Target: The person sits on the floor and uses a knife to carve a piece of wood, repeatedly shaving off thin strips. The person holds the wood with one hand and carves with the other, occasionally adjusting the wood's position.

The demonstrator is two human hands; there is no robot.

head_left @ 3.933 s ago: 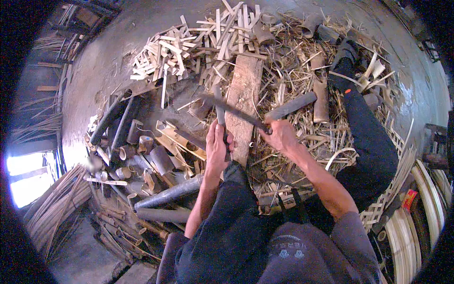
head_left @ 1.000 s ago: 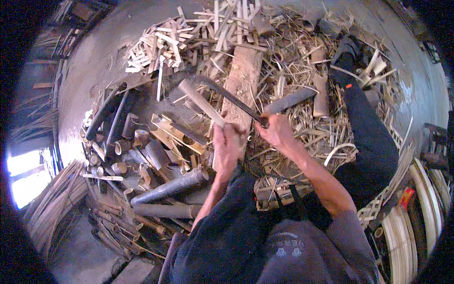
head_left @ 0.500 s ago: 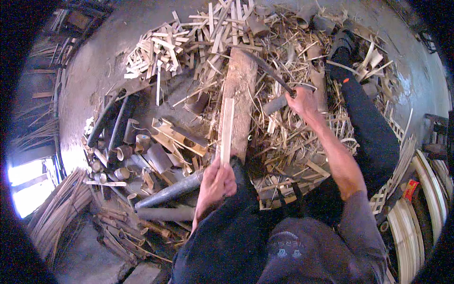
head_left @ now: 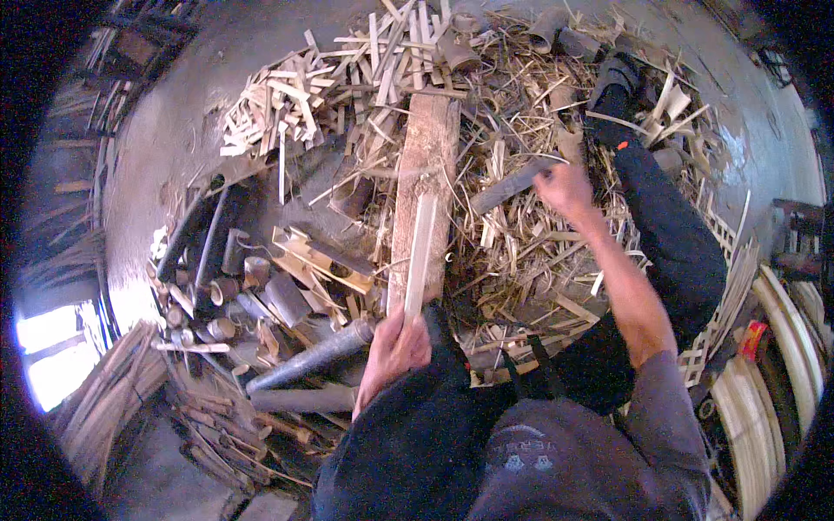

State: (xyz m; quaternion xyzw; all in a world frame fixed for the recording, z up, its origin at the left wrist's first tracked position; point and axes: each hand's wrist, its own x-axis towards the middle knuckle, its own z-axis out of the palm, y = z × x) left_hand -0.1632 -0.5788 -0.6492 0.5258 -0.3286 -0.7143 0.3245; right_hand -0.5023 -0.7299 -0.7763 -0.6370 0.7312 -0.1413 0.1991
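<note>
My left hand (head_left: 400, 343) is closed around the lower end of a pale, flat bamboo strip (head_left: 421, 247). The strip points away from me over a long wooden block (head_left: 423, 143). To the right of the block, my right hand (head_left: 566, 195) is raised and closed on the knife handle; the blade seen earlier is too blurred to make out now. Just left of that hand, a short grey-brown bamboo tube (head_left: 508, 189) lies among the shavings.
Pale split bamboo pieces (head_left: 274, 108) are heaped at the far left. Shavings (head_left: 530, 252) cover the floor right of the block. Cut bamboo tubes (head_left: 287, 298) lie on the left, a long grey tube (head_left: 313, 354) beside my left wrist. My outstretched leg (head_left: 669, 217) is at the right.
The knife blade, earlier plainly visible over the block's far end, no longer shows clearly. My right hand has shifted slightly right. The strip sits a little farther right over the block.
</note>
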